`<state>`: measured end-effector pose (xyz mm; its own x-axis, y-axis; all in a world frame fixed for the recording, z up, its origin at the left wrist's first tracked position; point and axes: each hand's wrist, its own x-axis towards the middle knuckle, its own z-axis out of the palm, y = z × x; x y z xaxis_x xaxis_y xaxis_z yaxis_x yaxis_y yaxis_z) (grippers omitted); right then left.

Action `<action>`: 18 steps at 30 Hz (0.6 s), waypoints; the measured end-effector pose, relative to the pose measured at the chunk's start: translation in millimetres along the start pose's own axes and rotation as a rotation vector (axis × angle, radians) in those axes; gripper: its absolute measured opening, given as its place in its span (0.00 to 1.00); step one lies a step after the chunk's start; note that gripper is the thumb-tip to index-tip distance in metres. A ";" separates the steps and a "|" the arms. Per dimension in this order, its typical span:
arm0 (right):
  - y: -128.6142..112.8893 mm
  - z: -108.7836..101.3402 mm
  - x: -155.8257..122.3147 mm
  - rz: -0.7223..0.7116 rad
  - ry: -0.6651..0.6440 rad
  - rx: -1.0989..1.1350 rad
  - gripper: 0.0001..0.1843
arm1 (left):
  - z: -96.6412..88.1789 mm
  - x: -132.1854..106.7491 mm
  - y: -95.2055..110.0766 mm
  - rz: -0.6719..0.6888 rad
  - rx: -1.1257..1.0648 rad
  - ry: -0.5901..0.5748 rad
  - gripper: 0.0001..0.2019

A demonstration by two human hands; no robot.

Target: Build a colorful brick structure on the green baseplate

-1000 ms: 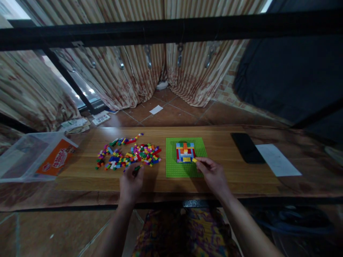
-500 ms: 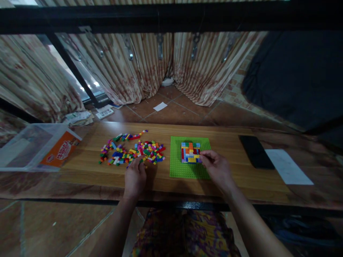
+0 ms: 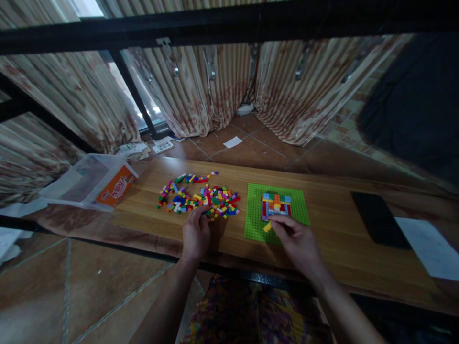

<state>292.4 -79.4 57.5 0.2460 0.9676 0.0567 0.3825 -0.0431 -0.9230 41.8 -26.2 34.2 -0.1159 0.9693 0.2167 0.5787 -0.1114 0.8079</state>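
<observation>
My right hand (image 3: 297, 239) pinches a yellow brick (image 3: 267, 226) just off the near side of a small brick build (image 3: 276, 205). That build has red, blue, orange, white and yellow bricks and stands on a green baseplate (image 3: 253, 227). The fingers partly cover the build's near right corner. At the near edge of a pile of loose coloured bricks (image 3: 220, 198), my left hand (image 3: 196, 231) has its fingers bent, with thumb and forefinger a little apart. I see nothing held in it, though its fingertips overlap the bricks.
A clear plastic box (image 3: 82, 191) with an orange label is at the left end of the wooden board (image 3: 215, 239). To the right lie a black flat object (image 3: 380, 220) and a white sheet (image 3: 430, 246). Striped curtains (image 3: 201, 95) hang behind a dark metal bar (image 3: 215, 33).
The yellow brick now shows in my right hand, which has moved from the build's right side to its near side. My left hand stays by the pile. The view has turned left and tilted.
</observation>
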 end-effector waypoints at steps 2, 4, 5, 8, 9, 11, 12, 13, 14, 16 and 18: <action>-8.4 17.3 -2.5 -0.064 -0.076 -0.049 0.12 | -3.7 -3.3 -2.0 -0.006 0.017 0.034 0.14; -14.8 36.4 -0.8 -0.118 -0.142 -0.122 0.12 | -7.1 -6.6 -5.4 0.007 0.041 0.070 0.13; -16.8 46.0 1.6 -0.145 -0.169 -0.165 0.12 | -8.4 -8.3 -7.4 0.018 0.048 0.083 0.12; -18.8 71.2 12.6 -0.215 -0.227 -0.306 0.12 | -11.4 -13.1 -13.4 0.049 0.049 0.101 0.11; -18.5 77.6 16.6 -0.231 -0.235 -0.357 0.12 | -12.3 -14.2 -15.0 0.055 0.050 0.102 0.11; -17.4 87.0 23.6 -0.242 -0.233 -0.456 0.12 | -14.8 -13.8 -17.7 0.056 0.059 0.112 0.11; -16.9 89.9 26.3 -0.240 -0.225 -0.501 0.11 | -16.6 -11.8 -18.8 0.052 0.069 0.119 0.11; -16.5 91.8 28.3 -0.238 -0.215 -0.534 0.11 | -18.8 -8.1 -19.9 0.046 0.084 0.127 0.10; -16.2 92.9 29.6 -0.240 -0.207 -0.553 0.11 | -21.4 -2.6 -20.9 0.039 0.104 0.133 0.10; -15.7 93.2 30.1 -0.252 -0.193 -0.546 0.11 | -27.3 13.1 -22.9 0.035 0.158 0.123 0.11; -14.8 92.7 28.1 -0.262 -0.182 -0.506 0.11 | -33.0 32.2 -24.5 0.053 0.217 0.080 0.12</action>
<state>211.0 -28.5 37.4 -0.0529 0.9872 0.1507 0.7978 0.1325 -0.5882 -2.7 0.6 39.4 -0.1389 0.9420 0.3056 0.7449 -0.1040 0.6590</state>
